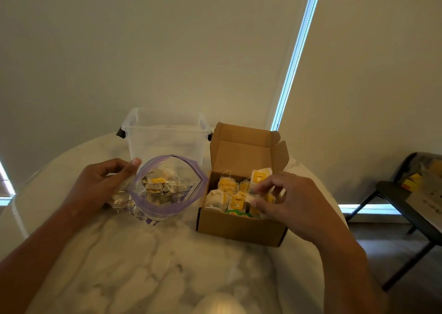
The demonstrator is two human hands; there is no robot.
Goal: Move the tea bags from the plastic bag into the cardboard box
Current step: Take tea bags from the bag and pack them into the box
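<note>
I see a round white marble table (134,261) in front of me. Behind it hang big cream window blinds (143,38). A thin strip of bright blue-white light (296,55) shines between them. On the right, a dark folding chair (392,189) stands on a dark brown wooden floor (378,242).

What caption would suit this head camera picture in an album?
Left hand holds the plastic bag open while the right hand reaches among tea bags in the cardboard box.
</note>
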